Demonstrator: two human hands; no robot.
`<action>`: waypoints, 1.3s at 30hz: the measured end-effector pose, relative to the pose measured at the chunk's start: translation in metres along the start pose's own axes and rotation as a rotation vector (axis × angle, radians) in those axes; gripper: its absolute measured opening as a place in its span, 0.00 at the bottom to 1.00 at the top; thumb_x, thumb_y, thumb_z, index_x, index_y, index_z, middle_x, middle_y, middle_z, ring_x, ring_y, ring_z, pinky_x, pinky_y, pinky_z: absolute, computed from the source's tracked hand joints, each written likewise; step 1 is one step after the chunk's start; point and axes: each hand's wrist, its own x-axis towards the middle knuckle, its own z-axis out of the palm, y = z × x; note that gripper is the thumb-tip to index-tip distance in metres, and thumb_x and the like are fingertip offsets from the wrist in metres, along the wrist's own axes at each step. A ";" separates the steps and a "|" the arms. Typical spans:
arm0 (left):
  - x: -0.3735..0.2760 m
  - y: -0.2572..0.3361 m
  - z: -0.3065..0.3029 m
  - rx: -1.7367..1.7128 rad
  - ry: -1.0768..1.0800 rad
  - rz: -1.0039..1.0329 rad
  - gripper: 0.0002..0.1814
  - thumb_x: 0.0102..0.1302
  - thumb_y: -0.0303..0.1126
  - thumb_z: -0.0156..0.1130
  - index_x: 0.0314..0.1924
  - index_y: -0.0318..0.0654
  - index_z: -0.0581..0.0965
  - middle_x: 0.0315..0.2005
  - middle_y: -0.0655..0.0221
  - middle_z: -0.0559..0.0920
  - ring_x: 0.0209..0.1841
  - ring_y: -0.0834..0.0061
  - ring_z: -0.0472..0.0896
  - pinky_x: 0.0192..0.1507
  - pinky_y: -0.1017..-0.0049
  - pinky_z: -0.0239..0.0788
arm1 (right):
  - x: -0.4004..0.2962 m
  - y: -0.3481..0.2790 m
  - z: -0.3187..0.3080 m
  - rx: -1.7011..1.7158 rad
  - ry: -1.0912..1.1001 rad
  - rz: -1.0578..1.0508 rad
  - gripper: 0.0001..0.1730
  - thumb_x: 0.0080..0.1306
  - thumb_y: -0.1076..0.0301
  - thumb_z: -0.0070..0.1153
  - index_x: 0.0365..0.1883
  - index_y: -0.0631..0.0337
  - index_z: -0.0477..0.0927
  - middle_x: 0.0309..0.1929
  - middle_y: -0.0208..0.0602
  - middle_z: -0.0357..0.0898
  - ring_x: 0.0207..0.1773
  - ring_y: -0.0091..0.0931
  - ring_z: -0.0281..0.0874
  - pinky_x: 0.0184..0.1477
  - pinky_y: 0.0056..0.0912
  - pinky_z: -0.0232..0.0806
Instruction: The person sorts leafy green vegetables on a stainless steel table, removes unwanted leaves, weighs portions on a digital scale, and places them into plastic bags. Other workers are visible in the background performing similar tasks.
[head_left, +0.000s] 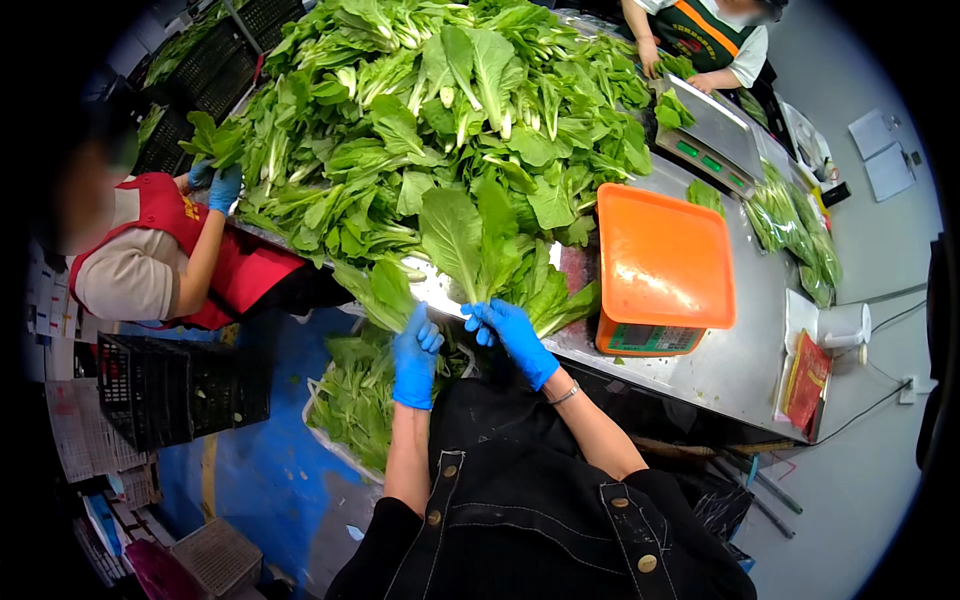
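Observation:
My left hand (418, 356), in a blue glove, grips a leafy piece of greens (382, 292) that points up and to the left. In my blue-gloved right hand (514, 334) is the base of a leafy green plant (476, 240), its broad leaves standing up over the table edge. More loose leaves (555, 296) lie just right of that hand. Beyond both hands a large heap of leafy greens (450, 127) covers the metal table (675, 382). Below the edge, by my left hand, stands a white-rimmed container (319, 431) full of leaves.
An orange-topped scale (666, 255) stands right of my hands, with a second scale (712, 142) beyond. Bagged greens (795, 225) lie farther right. A co-worker in a red apron (180, 255) handles leaves at left; another person (701, 41) works at far right. Black crates (184, 386) stand at left.

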 end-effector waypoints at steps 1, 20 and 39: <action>-0.001 0.000 0.006 -0.023 -0.021 -0.036 0.10 0.68 0.33 0.53 0.44 0.35 0.73 0.16 0.80 0.57 0.17 0.86 0.53 0.20 0.82 0.45 | -0.002 -0.002 0.001 0.020 -0.006 -0.011 0.14 0.68 0.62 0.47 0.35 0.65 0.78 0.28 0.30 0.79 0.20 0.16 0.71 0.24 0.15 0.62; -0.005 -0.011 0.015 -0.035 0.038 0.060 0.10 0.63 0.26 0.58 0.45 0.36 0.73 0.31 0.70 0.77 0.27 0.82 0.71 0.25 0.83 0.61 | -0.007 -0.009 0.014 -0.106 0.145 -0.122 0.09 0.61 0.68 0.58 0.34 0.66 0.78 0.25 0.32 0.80 0.17 0.16 0.70 0.21 0.17 0.62; -0.005 -0.030 0.025 0.259 -0.011 0.338 0.13 0.58 0.20 0.60 0.43 0.39 0.72 0.30 0.74 0.74 0.28 0.85 0.71 0.25 0.83 0.59 | -0.006 -0.002 0.012 -0.656 0.370 -0.716 0.13 0.57 0.63 0.60 0.39 0.58 0.79 0.28 0.43 0.78 0.23 0.34 0.77 0.28 0.29 0.68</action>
